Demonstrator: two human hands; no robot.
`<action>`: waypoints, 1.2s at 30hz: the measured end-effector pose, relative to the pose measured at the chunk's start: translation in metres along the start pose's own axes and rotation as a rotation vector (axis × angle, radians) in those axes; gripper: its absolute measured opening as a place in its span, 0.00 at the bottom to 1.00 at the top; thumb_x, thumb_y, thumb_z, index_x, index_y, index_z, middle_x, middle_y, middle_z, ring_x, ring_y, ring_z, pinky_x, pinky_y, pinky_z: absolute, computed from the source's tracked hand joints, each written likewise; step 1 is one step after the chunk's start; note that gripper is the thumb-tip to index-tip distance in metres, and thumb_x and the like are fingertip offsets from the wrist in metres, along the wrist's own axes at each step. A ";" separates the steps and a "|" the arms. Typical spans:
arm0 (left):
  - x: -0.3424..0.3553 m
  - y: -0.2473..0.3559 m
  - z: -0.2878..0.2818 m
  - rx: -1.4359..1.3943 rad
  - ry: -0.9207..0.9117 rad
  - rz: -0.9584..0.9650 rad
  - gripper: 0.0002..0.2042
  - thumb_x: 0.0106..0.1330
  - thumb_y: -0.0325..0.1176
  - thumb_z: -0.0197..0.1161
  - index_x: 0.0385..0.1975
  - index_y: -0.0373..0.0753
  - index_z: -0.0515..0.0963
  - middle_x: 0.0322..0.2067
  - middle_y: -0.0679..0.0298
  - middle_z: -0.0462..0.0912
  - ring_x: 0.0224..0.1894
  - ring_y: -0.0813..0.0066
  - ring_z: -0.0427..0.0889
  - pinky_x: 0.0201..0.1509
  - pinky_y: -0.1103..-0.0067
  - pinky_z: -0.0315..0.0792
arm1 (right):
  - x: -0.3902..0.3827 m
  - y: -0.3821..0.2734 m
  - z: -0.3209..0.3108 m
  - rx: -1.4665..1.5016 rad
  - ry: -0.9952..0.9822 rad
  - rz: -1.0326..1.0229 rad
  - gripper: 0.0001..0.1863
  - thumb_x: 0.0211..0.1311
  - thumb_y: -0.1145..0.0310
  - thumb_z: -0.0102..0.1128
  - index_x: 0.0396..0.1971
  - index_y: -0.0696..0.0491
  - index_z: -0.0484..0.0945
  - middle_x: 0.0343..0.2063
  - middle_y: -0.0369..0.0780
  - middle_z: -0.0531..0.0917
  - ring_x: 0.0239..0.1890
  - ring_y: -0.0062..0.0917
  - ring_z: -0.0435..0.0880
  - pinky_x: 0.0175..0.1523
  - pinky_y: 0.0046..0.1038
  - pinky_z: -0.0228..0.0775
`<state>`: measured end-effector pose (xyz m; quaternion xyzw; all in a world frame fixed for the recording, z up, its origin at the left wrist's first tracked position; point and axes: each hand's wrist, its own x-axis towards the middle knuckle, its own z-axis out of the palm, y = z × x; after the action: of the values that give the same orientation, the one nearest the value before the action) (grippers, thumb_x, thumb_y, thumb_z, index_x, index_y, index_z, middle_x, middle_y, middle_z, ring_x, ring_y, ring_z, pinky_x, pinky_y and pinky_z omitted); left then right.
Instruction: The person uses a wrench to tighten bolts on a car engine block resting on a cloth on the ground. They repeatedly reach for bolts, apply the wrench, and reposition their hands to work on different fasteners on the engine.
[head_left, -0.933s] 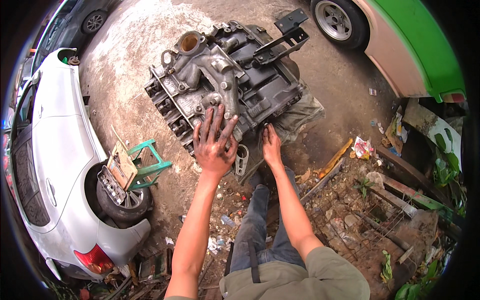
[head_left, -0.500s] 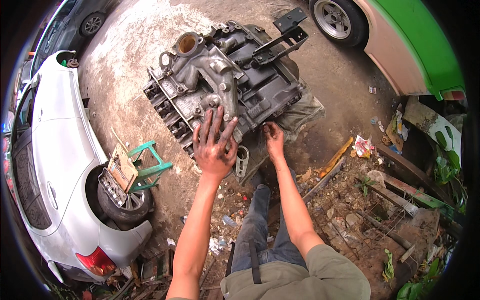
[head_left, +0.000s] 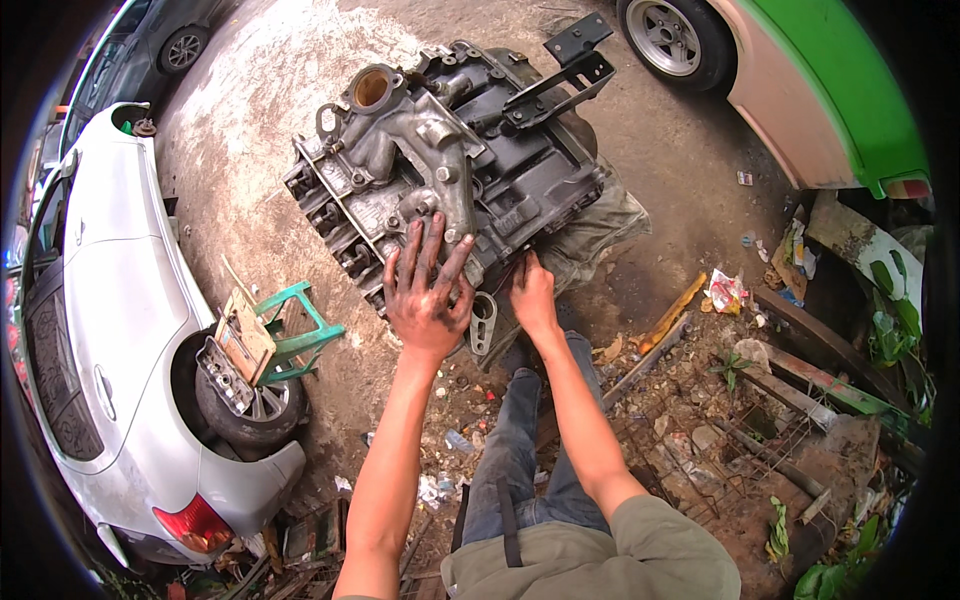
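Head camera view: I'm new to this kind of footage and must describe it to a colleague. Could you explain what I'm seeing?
There is no robot here, just a person's two bare hands. The camera sits on their head and looks down; its fisheye lens bends straight edges near the rim.

The left hand, its fingers darkly smudged, lies spread on a large metal engine. The right hand is at the engine's near edge, fingers bent; whether it holds anything is hidden. A greyish cloth shows beneath the engine.

To the left are a silver car and a green stool; littered ground lies around the person's legs.
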<state>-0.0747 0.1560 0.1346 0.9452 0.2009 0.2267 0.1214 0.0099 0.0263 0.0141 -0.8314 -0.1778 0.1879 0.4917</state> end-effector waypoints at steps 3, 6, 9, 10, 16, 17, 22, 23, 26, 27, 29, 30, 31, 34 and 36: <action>0.000 0.000 0.001 0.003 0.002 0.003 0.28 0.53 0.28 0.62 0.58 0.58 0.79 0.67 0.65 0.72 0.70 0.62 0.67 0.70 0.63 0.58 | 0.009 -0.005 -0.016 0.384 -0.236 0.290 0.08 0.67 0.79 0.47 0.41 0.68 0.73 0.26 0.51 0.83 0.31 0.46 0.87 0.35 0.37 0.79; 0.000 0.000 0.000 0.007 0.001 0.004 0.28 0.53 0.28 0.62 0.58 0.58 0.79 0.67 0.65 0.72 0.70 0.62 0.67 0.70 0.63 0.58 | 0.021 -0.004 -0.037 0.881 -0.477 0.531 0.11 0.73 0.72 0.47 0.40 0.65 0.75 0.31 0.47 0.83 0.31 0.36 0.88 0.35 0.30 0.83; 0.000 0.000 0.000 -0.001 0.004 0.004 0.29 0.53 0.28 0.62 0.58 0.58 0.79 0.66 0.65 0.72 0.70 0.61 0.68 0.70 0.63 0.58 | 0.022 -0.001 -0.052 0.984 -0.515 0.532 0.12 0.74 0.69 0.50 0.42 0.64 0.75 0.30 0.44 0.83 0.30 0.33 0.88 0.33 0.27 0.81; 0.000 0.001 0.000 -0.002 0.005 0.003 0.29 0.53 0.28 0.62 0.58 0.58 0.78 0.66 0.65 0.72 0.70 0.61 0.68 0.70 0.63 0.58 | 0.021 0.000 -0.054 0.969 -0.524 0.539 0.12 0.74 0.68 0.51 0.43 0.63 0.75 0.30 0.43 0.83 0.30 0.33 0.88 0.32 0.27 0.80; 0.000 -0.001 0.001 0.010 0.001 0.002 0.29 0.53 0.28 0.62 0.58 0.58 0.78 0.67 0.66 0.71 0.70 0.62 0.68 0.70 0.63 0.58 | 0.004 0.011 -0.031 0.597 -0.225 0.344 0.05 0.71 0.76 0.51 0.39 0.62 0.75 0.28 0.43 0.83 0.31 0.29 0.87 0.33 0.26 0.77; 0.000 -0.001 0.001 0.017 -0.001 0.004 0.29 0.53 0.28 0.62 0.58 0.58 0.78 0.67 0.66 0.71 0.70 0.62 0.68 0.70 0.63 0.58 | 0.002 0.014 -0.024 0.443 -0.151 0.235 0.05 0.70 0.78 0.50 0.40 0.63 0.75 0.28 0.43 0.83 0.31 0.28 0.87 0.33 0.27 0.76; 0.000 0.000 0.001 0.015 0.006 0.002 0.29 0.53 0.28 0.62 0.58 0.59 0.78 0.67 0.66 0.71 0.70 0.62 0.67 0.70 0.64 0.58 | -0.005 0.026 -0.001 0.165 0.022 0.078 0.09 0.66 0.86 0.48 0.43 0.64 0.76 0.31 0.45 0.85 0.33 0.27 0.86 0.38 0.29 0.77; 0.000 0.000 0.001 0.015 0.004 0.002 0.29 0.53 0.28 0.62 0.58 0.59 0.78 0.67 0.66 0.71 0.70 0.62 0.67 0.70 0.64 0.58 | -0.005 0.028 0.001 0.153 0.036 0.063 0.09 0.65 0.85 0.50 0.43 0.65 0.76 0.32 0.49 0.85 0.34 0.33 0.87 0.39 0.31 0.76; -0.001 -0.001 0.001 0.012 0.015 0.012 0.29 0.53 0.28 0.62 0.58 0.59 0.79 0.67 0.66 0.71 0.70 0.62 0.67 0.70 0.64 0.58 | -0.003 0.029 0.006 -0.003 0.128 -0.007 0.08 0.64 0.83 0.53 0.42 0.66 0.75 0.31 0.53 0.83 0.35 0.45 0.86 0.40 0.34 0.75; -0.001 -0.001 0.001 0.010 0.013 0.009 0.29 0.53 0.28 0.62 0.58 0.59 0.78 0.67 0.66 0.71 0.70 0.62 0.67 0.70 0.64 0.58 | -0.002 0.029 0.007 -0.008 0.145 -0.025 0.08 0.64 0.82 0.54 0.42 0.66 0.75 0.31 0.55 0.83 0.36 0.48 0.85 0.40 0.36 0.74; -0.001 0.000 0.000 0.014 0.007 0.004 0.29 0.52 0.27 0.61 0.58 0.59 0.78 0.67 0.66 0.71 0.70 0.63 0.67 0.70 0.64 0.58 | 0.001 0.029 0.008 -0.015 0.179 -0.062 0.08 0.64 0.81 0.55 0.42 0.66 0.75 0.31 0.57 0.81 0.37 0.54 0.82 0.39 0.38 0.73; -0.001 0.000 0.000 0.010 0.011 0.006 0.29 0.52 0.27 0.61 0.58 0.59 0.78 0.67 0.66 0.72 0.70 0.63 0.67 0.70 0.64 0.58 | 0.002 0.029 0.008 -0.035 0.173 -0.068 0.10 0.64 0.81 0.55 0.44 0.66 0.76 0.33 0.58 0.81 0.38 0.54 0.82 0.40 0.40 0.73; 0.000 0.000 0.001 0.010 0.012 0.006 0.29 0.52 0.27 0.61 0.58 0.59 0.78 0.67 0.66 0.72 0.70 0.63 0.67 0.70 0.64 0.58 | 0.003 0.029 0.008 -0.055 0.168 -0.074 0.12 0.64 0.81 0.55 0.47 0.66 0.76 0.34 0.59 0.82 0.38 0.54 0.82 0.40 0.42 0.73; 0.000 0.000 0.001 0.010 0.012 0.009 0.29 0.52 0.27 0.61 0.58 0.59 0.79 0.67 0.66 0.72 0.70 0.63 0.67 0.70 0.63 0.58 | 0.005 0.030 0.007 -0.102 0.141 -0.071 0.15 0.63 0.80 0.56 0.49 0.66 0.77 0.35 0.59 0.82 0.39 0.54 0.82 0.41 0.45 0.73; 0.000 -0.001 0.001 0.015 0.011 0.011 0.29 0.52 0.28 0.61 0.58 0.59 0.79 0.67 0.66 0.72 0.70 0.63 0.67 0.70 0.63 0.59 | 0.006 0.030 0.006 -0.135 0.141 -0.085 0.15 0.63 0.80 0.56 0.49 0.66 0.77 0.35 0.59 0.82 0.39 0.55 0.82 0.41 0.45 0.73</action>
<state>-0.0746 0.1564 0.1339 0.9460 0.1978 0.2309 0.1122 0.0159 0.0203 -0.0162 -0.8656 -0.1902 0.0956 0.4533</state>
